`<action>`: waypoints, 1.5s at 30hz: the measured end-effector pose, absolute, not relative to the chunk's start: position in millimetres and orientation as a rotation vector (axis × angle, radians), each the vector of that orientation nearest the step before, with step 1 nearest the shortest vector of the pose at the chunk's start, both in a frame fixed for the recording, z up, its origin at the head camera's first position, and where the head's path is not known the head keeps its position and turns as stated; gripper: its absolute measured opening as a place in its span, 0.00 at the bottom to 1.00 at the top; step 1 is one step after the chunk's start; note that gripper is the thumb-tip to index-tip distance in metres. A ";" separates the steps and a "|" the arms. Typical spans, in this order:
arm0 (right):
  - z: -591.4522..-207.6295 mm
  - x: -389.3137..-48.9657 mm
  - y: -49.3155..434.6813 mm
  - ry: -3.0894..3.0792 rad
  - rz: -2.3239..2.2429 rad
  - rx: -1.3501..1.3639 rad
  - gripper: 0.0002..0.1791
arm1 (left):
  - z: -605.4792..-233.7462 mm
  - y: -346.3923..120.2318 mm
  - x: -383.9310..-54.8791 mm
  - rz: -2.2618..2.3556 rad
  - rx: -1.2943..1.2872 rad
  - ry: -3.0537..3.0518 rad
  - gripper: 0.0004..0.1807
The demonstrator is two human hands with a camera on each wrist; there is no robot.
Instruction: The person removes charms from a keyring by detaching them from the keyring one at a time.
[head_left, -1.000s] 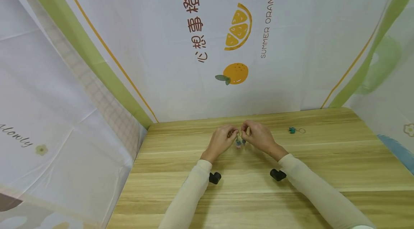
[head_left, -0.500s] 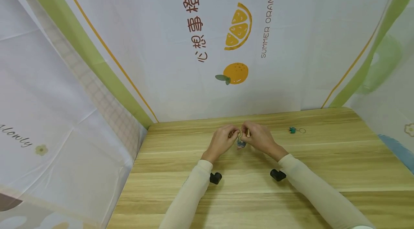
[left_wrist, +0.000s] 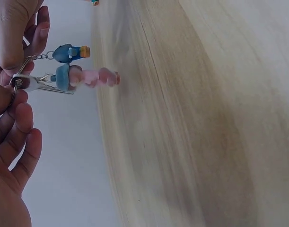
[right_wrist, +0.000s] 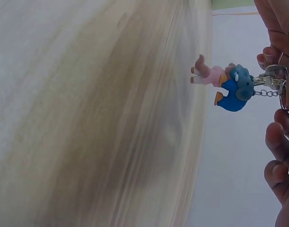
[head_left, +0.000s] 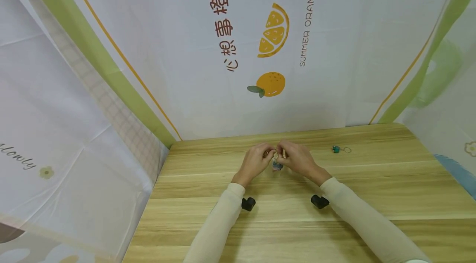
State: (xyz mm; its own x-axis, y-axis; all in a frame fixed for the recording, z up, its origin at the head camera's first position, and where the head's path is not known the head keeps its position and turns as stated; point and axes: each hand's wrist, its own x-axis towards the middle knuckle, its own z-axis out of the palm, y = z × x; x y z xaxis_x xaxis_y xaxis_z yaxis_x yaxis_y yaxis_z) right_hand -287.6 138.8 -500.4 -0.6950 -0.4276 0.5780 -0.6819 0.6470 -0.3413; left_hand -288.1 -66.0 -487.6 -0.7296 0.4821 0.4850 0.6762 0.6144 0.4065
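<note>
My left hand [head_left: 255,159] and right hand [head_left: 298,158] meet close together over the far part of the wooden table. Between them they pinch the metal rings of keychains. In the left wrist view, a pink figure [left_wrist: 91,76] with a blue top dangles beside a small blue figure [left_wrist: 64,53] with a yellow-orange end. The right wrist view shows the split ring [right_wrist: 283,97] at the fingertips, with a short chain and silver clasps leading to the figures. Fingers partly hide the rings. Both figures hang below the hands.
A green keychain figure [head_left: 336,149] with its own ring [head_left: 347,150] lies on the table [head_left: 282,234] to the right. Black wrist-camera mounts [head_left: 320,201] stick out under the forearms. A white printed curtain [head_left: 178,89] hangs behind the table's far edge.
The figures hung slightly apart a second ago and now hang bunched together. My hands have shifted only slightly, still pinching at the rings.
</note>
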 end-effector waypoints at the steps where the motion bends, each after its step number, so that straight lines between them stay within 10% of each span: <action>1: -500.7 -287.8 138.6 -2.413 0.763 0.875 0.10 | -487.6 -66.3 -288.0 -0.837 -0.931 -2.515 0.07; 45: -503.0 -284.1 132.4 -2.504 0.911 0.781 0.04 | -491.7 -68.3 -287.5 -0.878 -0.898 -2.497 0.06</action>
State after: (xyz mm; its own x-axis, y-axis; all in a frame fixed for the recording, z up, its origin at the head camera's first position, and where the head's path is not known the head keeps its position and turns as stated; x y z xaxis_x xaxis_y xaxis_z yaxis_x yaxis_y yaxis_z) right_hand -284.1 132.4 -503.0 -0.7809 -0.3734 0.5007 -0.6079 0.6388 -0.4716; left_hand -287.5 -68.3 -491.7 -0.7401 0.4503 0.4994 0.6638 0.6082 0.4353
